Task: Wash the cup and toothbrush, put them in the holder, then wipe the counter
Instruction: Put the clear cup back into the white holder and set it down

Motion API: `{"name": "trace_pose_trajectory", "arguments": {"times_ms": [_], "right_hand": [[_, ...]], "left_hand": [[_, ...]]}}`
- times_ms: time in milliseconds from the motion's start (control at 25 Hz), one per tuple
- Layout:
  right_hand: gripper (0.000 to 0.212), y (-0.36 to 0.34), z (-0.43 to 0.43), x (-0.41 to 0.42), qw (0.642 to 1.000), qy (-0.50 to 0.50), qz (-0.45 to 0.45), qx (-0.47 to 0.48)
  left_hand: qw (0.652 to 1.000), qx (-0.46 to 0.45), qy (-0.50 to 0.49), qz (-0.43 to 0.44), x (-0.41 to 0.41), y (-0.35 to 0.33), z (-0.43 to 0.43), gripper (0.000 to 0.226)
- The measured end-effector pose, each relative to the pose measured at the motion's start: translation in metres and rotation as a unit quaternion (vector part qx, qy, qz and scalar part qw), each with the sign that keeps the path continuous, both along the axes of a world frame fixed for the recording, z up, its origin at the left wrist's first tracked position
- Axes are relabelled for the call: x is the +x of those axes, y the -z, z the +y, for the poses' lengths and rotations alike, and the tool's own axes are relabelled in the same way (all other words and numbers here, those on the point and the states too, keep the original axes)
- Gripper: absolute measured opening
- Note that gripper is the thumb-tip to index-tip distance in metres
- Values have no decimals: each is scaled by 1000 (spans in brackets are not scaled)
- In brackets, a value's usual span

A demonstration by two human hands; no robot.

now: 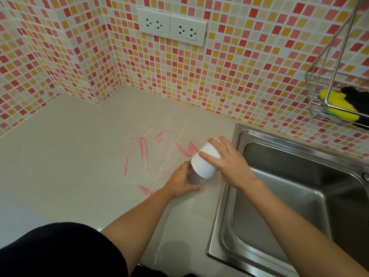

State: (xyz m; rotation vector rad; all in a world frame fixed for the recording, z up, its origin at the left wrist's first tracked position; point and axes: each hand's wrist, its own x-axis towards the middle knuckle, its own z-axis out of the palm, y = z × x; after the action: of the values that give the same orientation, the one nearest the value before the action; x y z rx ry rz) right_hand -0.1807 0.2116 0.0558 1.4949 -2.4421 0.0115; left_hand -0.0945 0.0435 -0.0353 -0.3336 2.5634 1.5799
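I hold a two-part holder tilted over the counter near the sink's left rim. My left hand (pixel 182 180) grips its clear lower cup (pixel 194 176). My right hand (pixel 227 160) grips the white upper part (pixel 206 161) from above, fingers curled round it. The beige counter (pixel 69 156) carries pink smears (pixel 144 154) just left of my hands. No toothbrush shows; whether one sits inside the white part I cannot tell.
A steel sink (pixel 299 196) lies to the right. On the mosaic wall hangs a wire rack (pixel 327 90) with a yellow sponge (pixel 337 102) and a dark item. Two white sockets (pixel 171 27) sit on the wall above the counter.
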Motion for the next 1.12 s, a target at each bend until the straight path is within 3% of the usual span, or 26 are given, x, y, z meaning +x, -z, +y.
{"name": "trace_pose_trajectory", "arguments": {"times_ms": [160,280,480,680,960,1120], "right_hand": [[86,-14,-9,5,999,-36,-2,24],[93,-24,-6,-5,996,-34,-64,54],[63,-24,-5,-3,984,-17,-178,6],[95,-23,-10,3,950,32,-305,-58],[96,-5,-7,8,940,34,-336,-46],[99,1,-7,9,932,40,-358,-36]], "left_hand": [[1000,14,-9,6,0,-1,1,90],[999,21,-24,5,2,-2,1,85],[999,29,-25,10,6,1,0,72],[998,52,-25,20,7,3,-1,87],[995,95,-16,10,8,2,-5,78],[988,152,-23,-19,9,5,-8,93]]}}
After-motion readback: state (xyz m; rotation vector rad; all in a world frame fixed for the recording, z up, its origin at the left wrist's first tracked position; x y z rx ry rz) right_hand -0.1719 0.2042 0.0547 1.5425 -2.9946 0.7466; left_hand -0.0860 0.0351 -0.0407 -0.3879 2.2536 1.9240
